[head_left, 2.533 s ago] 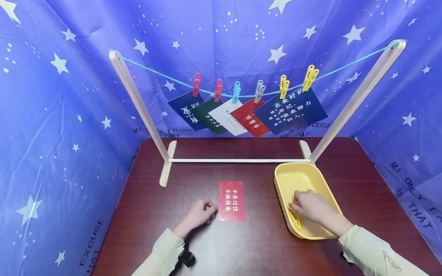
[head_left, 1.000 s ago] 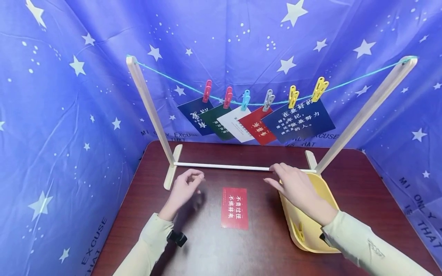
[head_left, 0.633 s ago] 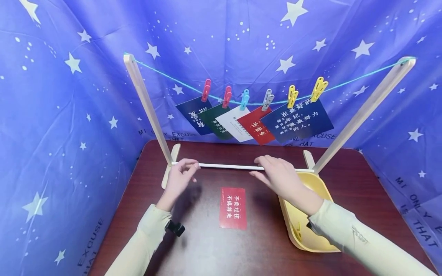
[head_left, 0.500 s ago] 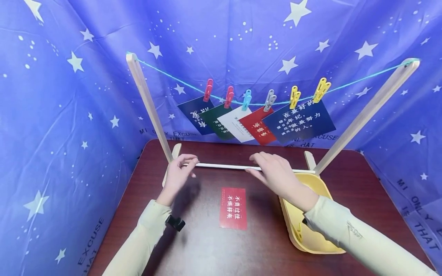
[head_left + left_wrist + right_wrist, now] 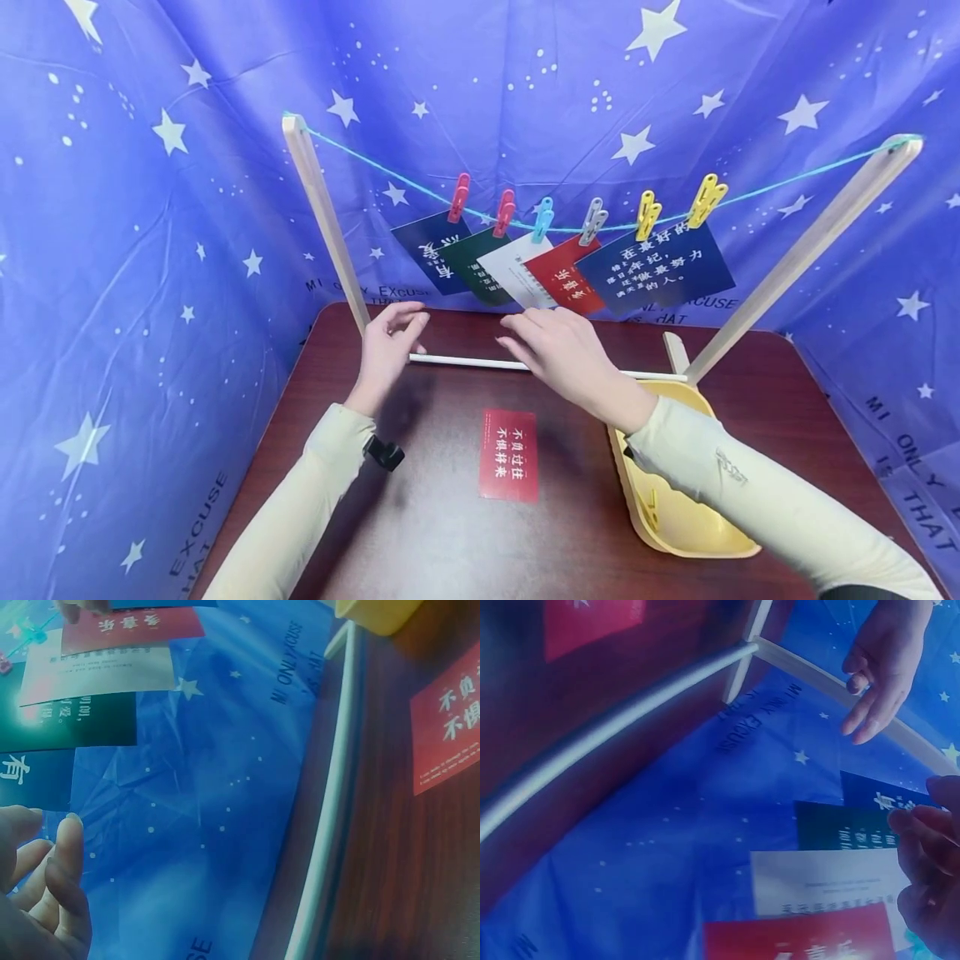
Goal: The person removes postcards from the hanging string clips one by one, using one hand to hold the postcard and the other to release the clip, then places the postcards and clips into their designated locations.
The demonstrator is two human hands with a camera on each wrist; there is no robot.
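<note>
My left hand [image 5: 386,358] is raised beside the left post, fingers loosely bent and holding nothing. In the left wrist view its fingers [image 5: 69,844] come close to the corner of a navy card [image 5: 37,784]. My right hand [image 5: 566,354] is raised in front of the cord, below the white card [image 5: 513,267] and red card [image 5: 566,279], with nothing visible in its relaxed fingers. A green card [image 5: 476,271] and a larger navy card [image 5: 656,267] also hang there. Clothespins in red [image 5: 460,198], blue [image 5: 543,220], grey [image 5: 593,222] and yellow [image 5: 648,217] grip the cards on the cord.
The teal cord [image 5: 810,173] sags between two wooden posts [image 5: 795,271], joined low down by a white rod [image 5: 472,362]. Another red card [image 5: 508,456] lies on the table. A yellow tray [image 5: 697,546] at right holds a yellow clothespin [image 5: 651,510]. Starred blue cloth surrounds the table.
My right hand has left the tray and moved up and left toward the hanging cards. My left hand has risen from beside the red table card to near the left post.
</note>
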